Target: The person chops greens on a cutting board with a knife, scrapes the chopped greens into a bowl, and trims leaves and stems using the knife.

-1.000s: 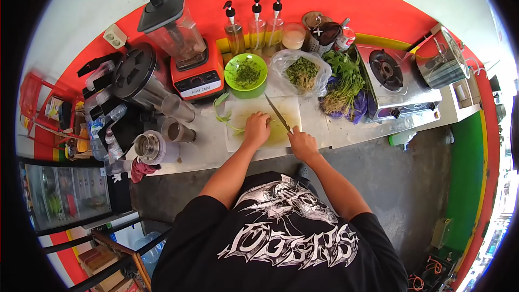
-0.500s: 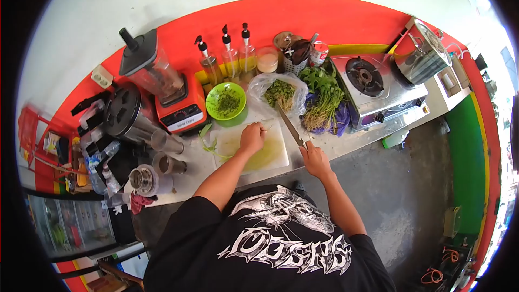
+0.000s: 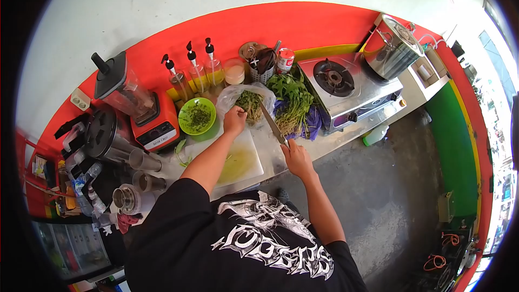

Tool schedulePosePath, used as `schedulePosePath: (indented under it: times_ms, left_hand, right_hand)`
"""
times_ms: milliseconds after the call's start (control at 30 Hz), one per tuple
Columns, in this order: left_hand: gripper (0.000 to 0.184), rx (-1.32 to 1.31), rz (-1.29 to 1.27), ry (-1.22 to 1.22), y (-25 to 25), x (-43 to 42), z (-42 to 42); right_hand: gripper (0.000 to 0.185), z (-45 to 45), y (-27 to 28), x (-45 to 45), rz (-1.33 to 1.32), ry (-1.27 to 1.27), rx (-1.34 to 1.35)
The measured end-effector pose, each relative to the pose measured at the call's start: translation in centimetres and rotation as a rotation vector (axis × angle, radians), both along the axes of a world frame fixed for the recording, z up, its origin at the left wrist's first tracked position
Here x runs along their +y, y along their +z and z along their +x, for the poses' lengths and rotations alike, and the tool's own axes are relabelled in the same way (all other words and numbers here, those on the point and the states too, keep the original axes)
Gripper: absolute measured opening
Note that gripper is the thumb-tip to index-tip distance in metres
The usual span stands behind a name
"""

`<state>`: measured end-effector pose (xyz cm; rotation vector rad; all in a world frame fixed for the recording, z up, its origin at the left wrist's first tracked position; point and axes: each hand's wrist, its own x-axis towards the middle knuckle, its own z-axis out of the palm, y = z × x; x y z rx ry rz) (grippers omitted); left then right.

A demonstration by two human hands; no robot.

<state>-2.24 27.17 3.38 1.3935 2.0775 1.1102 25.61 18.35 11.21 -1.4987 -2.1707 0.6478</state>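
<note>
In my right hand [image 3: 296, 157] is a kitchen knife [image 3: 273, 125], gripped by the handle, its blade slanting up and left beside the bag. My left hand [image 3: 234, 120] is at the near left edge of a clear plastic bag [image 3: 229, 97] of cut greens and stems [image 3: 251, 104]. Its fingers are drawn together; what they hold, if anything, is too small to make out. Below my left forearm lies a white cutting board [image 3: 250, 154] with green stains and a leafy stem [image 3: 183, 154] at its left. A green bowl [image 3: 211, 107] of chopped greens stands left of that hand.
Right of the bag, leafy greens with roots [image 3: 292, 100] rest on purple plastic [image 3: 313, 121]. Beyond are a gas stove [image 3: 346, 94] and a steel pot [image 3: 392, 48]. Pump bottles [image 3: 197, 73] stand behind the bowl, a red blender [image 3: 154, 119] to its left. Tumblers [image 3: 145, 160] stand nearer me.
My left hand has moved from above the cutting board to the bag's near edge. The knife stays in my right hand. The whole view has shifted, with the counter now further left.
</note>
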Motion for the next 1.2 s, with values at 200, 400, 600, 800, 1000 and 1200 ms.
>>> schedulePosePath:
  times_ms: [200,400,600,800,1000,1200]
  left_hand:
    - [0.014,-0.142,0.187,-0.036,-1.1,-4.2,-2.2]
    - [0.007,-0.198,0.115,0.229,-1.6,-13.7,-5.1]
    - [0.009,-0.164,0.08,0.715,-3.7,-22.6,-7.5]
    - [0.024,-0.135,-0.221,0.886,-3.4,-25.3,-7.6]
    - [0.025,-0.06,-0.384,0.841,-2.2,-24.4,-6.9]
    - [0.024,-0.236,-0.221,0.902,-1.7,-24.2,-6.4]
  right_hand:
    - [0.024,-1.0,-0.5,0.0,0.002,0.044,0.114]
    - [0.02,-5.3,-5.7,0.1,-0.054,0.223,0.236]
    - [0.021,-11.4,-6.6,-1.7,-0.072,0.345,0.134]
    - [0.02,-15.5,-6.5,-3.9,-0.115,0.439,0.172]
    - [0.022,-16.0,-6.5,-5.0,-0.188,0.456,0.15]
    - [0.022,-15.4,-5.7,-4.8,-0.24,0.416,0.162]
